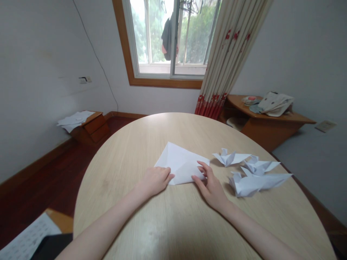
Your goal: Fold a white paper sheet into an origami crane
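One creased paper sheet [180, 159], left hand [157, 180] curled atop, grip unclear, right hand [210, 186] half-open

L hand [157, 180] hides pt of paper [184, 162]; window [154, 36] & curtain [230, 54] tops cut off.

You are seeing a sheet of paper [184, 162] that is showing plain white with faint bluish-grey shading, and the folded paper figures [248, 185] to your right are showing the same unpatterned white against the round table [116, 162], which is displaying pale beige streaked with fine wood grain. Ahead of you, the curtain [225, 54] is showing cream with scattered red motifs above a deep red lower hem, while the wooden window frame [162, 82] beside it is showing orange-brown, the wall [306, 65] is reading pale grey-white and the floor [21, 198] is gleaming dark reddish brown
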Motion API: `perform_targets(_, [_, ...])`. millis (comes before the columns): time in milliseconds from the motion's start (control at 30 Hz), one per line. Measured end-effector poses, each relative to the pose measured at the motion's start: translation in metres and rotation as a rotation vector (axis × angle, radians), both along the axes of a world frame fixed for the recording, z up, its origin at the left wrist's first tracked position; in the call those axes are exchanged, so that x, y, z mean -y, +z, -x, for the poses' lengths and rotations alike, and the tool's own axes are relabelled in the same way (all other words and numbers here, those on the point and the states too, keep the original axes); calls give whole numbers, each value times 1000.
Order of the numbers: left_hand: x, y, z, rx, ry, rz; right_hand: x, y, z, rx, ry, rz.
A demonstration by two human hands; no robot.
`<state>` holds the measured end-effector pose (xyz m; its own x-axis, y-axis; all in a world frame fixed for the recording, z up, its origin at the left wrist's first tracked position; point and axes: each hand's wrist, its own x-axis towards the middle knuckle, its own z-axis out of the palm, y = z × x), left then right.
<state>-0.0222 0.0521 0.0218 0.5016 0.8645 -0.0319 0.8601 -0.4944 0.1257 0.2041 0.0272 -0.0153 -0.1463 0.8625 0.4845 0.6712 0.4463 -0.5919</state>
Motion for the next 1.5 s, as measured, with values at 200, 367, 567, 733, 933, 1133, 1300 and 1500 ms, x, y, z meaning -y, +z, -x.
perform_targets(200, [-2, 4, 4, 6, 23, -5, -1, -1, 1, -3, 16, 24])
perform_targets(367, [-11, 9, 20, 85, -19, 86, -2, -3, 1, 1, 7, 10])
perform_targets(567, [-23, 6, 36, 187, 1, 182, -3, -3, 2, -11, -3, -10])
perform_targets(733, [-24, 3, 37, 226, 3, 208, -3, -3, 2, -7, -6, -48])
perform_targets(933, [-16, 0, 22, 187, -31, 99, -4, -1, 3, 51, -8, -210])
perform_targets(1133, [-4, -3, 6, 127, 35, 41, 3, 10, 9, 220, -56, -492])
perform_targets(1300, [4, -3, -5, 121, 107, 40, 15, 12, 13, 302, 46, -719])
perform_targets(1500, [11, -3, -13, 146, 94, 55, 17, 10, 14, 429, 297, -617])
